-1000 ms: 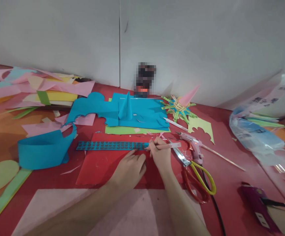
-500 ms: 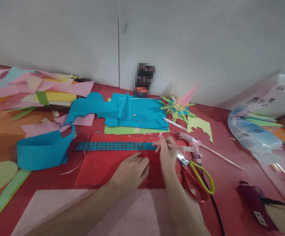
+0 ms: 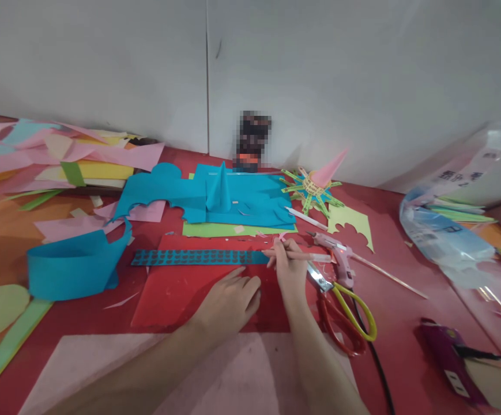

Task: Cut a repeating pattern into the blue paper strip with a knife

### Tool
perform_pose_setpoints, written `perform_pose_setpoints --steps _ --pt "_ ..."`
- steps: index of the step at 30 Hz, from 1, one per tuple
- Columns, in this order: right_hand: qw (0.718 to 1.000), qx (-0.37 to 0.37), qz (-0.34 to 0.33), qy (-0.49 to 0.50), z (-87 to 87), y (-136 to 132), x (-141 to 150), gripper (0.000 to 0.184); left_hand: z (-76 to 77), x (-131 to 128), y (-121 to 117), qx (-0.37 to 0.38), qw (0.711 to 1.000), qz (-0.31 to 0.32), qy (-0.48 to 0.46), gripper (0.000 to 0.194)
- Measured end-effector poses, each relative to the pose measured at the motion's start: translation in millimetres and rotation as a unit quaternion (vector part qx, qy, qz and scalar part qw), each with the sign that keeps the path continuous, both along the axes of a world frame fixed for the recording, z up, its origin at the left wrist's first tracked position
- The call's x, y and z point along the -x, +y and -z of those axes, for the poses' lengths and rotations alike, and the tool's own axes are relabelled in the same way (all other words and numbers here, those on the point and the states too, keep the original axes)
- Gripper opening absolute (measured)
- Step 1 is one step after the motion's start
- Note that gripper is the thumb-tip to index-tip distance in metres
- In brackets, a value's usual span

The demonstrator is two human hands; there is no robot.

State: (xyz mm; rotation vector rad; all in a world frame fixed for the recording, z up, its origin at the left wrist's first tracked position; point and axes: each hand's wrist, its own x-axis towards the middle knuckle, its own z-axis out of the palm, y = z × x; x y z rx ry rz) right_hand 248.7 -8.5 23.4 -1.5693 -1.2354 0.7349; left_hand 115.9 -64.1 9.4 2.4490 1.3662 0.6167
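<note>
A blue paper strip [image 3: 198, 257] lies across a red sheet [image 3: 172, 302], with rows of small dark curved marks along most of its length. My right hand [image 3: 292, 274] pinches a pinkish pen [image 3: 317, 257], its tip at the strip's right end. Just below the strip, my left hand [image 3: 232, 295] rests on the red sheet, index finger stretched out and the others loosely bent; nothing is in it. Scissors [image 3: 356, 311] with one yellow and one red handle lie right of my right wrist. Beside them is a pink glue gun [image 3: 341, 262] with a glue stick in it.
Blue paper pieces [image 3: 254, 196] and a blue cone [image 3: 219, 190] stand behind the strip. A blue paper band [image 3: 68, 268] sits left, near piled paper scraps [image 3: 98, 170]. At the right are a white pen [image 3: 306, 218], a plastic bag [image 3: 449, 242] and a purple power strip [image 3: 444, 357].
My right hand with the pen moved right along the strip, then slightly back left. My left hand shifted a little right, its index finger now just below the strip.
</note>
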Motion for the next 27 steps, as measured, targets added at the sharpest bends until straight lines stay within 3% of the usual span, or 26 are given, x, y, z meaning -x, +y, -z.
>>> perform_pose_setpoints --steps 27 --pt "0.998 0.018 -0.047 0.023 0.1 -5.3 6.6 0.028 2.1 1.0 -0.6 -0.032 0.999 -0.013 0.006 0.018"
